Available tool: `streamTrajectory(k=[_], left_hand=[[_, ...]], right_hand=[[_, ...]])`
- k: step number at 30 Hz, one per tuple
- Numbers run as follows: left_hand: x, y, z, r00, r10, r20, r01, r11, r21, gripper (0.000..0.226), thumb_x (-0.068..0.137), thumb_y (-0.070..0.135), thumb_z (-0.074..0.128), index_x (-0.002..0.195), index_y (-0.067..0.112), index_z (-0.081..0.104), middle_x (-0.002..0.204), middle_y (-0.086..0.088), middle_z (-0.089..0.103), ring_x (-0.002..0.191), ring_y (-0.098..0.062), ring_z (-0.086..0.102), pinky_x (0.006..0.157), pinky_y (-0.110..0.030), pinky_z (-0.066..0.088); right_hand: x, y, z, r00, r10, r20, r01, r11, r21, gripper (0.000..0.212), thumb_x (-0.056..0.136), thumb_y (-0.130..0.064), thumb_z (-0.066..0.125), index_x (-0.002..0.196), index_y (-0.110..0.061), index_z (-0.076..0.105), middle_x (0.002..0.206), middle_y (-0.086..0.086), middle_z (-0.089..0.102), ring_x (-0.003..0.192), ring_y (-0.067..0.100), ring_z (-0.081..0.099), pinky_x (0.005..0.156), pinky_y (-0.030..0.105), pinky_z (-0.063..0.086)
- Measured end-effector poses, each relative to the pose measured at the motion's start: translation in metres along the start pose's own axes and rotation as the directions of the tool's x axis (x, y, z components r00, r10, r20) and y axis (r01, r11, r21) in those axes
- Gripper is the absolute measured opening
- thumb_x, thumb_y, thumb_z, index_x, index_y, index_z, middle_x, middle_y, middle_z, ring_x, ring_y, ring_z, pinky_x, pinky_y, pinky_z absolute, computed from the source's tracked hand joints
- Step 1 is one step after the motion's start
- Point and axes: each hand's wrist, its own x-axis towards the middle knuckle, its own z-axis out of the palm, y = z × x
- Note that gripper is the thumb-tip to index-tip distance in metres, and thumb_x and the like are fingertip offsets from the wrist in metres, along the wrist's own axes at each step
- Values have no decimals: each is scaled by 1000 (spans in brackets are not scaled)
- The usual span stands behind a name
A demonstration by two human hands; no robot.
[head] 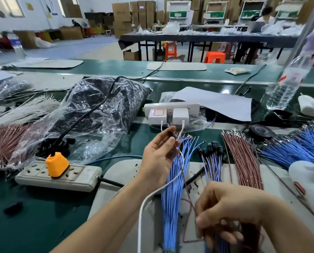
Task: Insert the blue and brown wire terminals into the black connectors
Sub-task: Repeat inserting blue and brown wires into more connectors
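The left hand [159, 156] is raised just above the top end of the blue wire bundle [172, 183], which lies on the worktop [43, 216]. Its grip pinches a small dark piece at the fingertips. I judge it to be a black connector [172, 134], though it is too small to show the cavities. One brown wire [190, 198] hangs from this piece and runs down along the right side of the blue wire bundle to the right hand [225, 214], which is low, right of the bundle's lower end. The grip of this hand is curled around the wire, maybe around more wires, but the blur there does not let me say. It seems the brown terminal is at or in the connector, and the blue one is not yet added. To do the step well, I would hold the connector steady, take one blue wire close behind its metal terminal, line it straight with the free cavity, push until it locks, then pull lightly to check. The brown wire bundle [243, 161] and some finished pieces [212, 150] lie to the right of the blue wire bundle.
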Motion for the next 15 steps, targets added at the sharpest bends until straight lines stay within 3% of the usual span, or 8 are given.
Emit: streamTrajectory(k=[2, 3, 5, 7, 10, 13, 15], left_hand=[[-3, -1, -2, 990, 131, 51, -140, 956, 257, 32, 90, -10, 50, 98, 16, 65, 79, 7, 66, 67, -7, 61, 68, -17, 52], [-7, -3, -3, 971, 204, 122, -236, 878, 416, 33, 89, -9, 53, 99, 19, 65, 83, 9, 66, 71, -9, 61, 72, -20, 51], [-14, -9, -2, 907, 285, 311, -421, 663, 619, 28, 88, -2, 59, 103, 21, 64, 93, 5, 66, 82, -13, 62, 78, -24, 50], [-19, -13, 1, 828, 314, 464, -560, 487, 671, 25, 86, 1, 59, 105, 18, 63, 100, -4, 63, 90, -12, 61, 81, -23, 49], [-23, -14, 2, 760, 365, 537, -647, 355, 675, 25, 84, -2, 62, 105, 11, 64, 101, -3, 60, 93, -10, 59, 82, -21, 49], [-24, -15, 3, 728, 408, 550, -675, 289, 679, 39, 84, -3, 64, 120, 9, 60, 98, 2, 56, 92, -8, 58, 86, -23, 49], [-25, -15, 3, 711, 416, 567, -690, 258, 676, 46, 83, -2, 64, 127, 10, 56, 97, 2, 55, 91, -6, 57, 88, -22, 48]], right_hand=[[3, -1, 2, 993, -25, -117, 23, 999, -25, 11, 86, -22, 70, 87, -11, 72, 70, -1, 71, 44, 5, 59, 38, 13, 42], [6, -1, 2, 966, -63, -249, 60, 998, -19, 18, 82, -23, 72, 91, -8, 71, 70, -1, 70, 45, 7, 59, 38, 14, 41], [13, 0, 1, 833, -146, -533, 195, 980, 36, 29, 73, -24, 72, 93, -3, 69, 70, 3, 68, 46, 11, 57, 38, 16, 39], [17, -2, 1, 676, -247, -694, 340, 940, -3, 25, 71, -22, 69, 86, -2, 68, 64, 5, 67, 45, 13, 55, 40, 17, 39], [19, -2, 1, 538, -374, -755, 400, 902, -162, 12, 77, -12, 68, 75, -1, 63, 53, 4, 62, 42, 14, 55, 42, 20, 43], [22, 4, -2, 482, -411, -773, 250, 911, -329, 14, 84, 0, 66, 72, -7, 64, 52, 7, 62, 44, 11, 57, 46, 19, 45], [23, 7, -5, 458, -433, -777, 194, 901, -388, 7, 85, 0, 66, 81, -5, 69, 56, 10, 65, 47, 9, 58, 49, 17, 44]])
